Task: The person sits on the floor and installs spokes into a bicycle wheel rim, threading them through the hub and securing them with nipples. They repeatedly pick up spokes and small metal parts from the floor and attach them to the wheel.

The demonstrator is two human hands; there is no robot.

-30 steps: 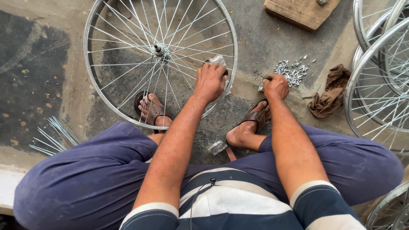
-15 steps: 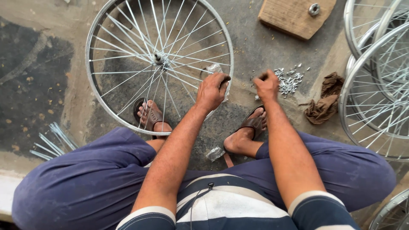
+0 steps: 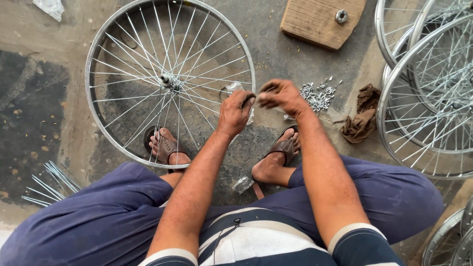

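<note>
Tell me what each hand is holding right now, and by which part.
The left hand is closed at the wheel rim, seemingly pinching a spoke at its rim end. The right hand has its fingertips pinched together; whatever is between them is too small to make out.

No labels, signs or screens showing.

Packages: three bits of plastic wrapping lying on the concrete floor.
- Small clear plastic bag sitting by the right rim of the wheel, partly hiding behind the left hand; crumpled, see-through w/ whitish glare.
- Another small clear bag lying nr the floor's bottom edge, just beside the heel of the right foot; crumpled, contents too small to tell.
- White crumpled plastic scrap lying at the floor's top-left corner, getting cut off by the frame edge.
</note>
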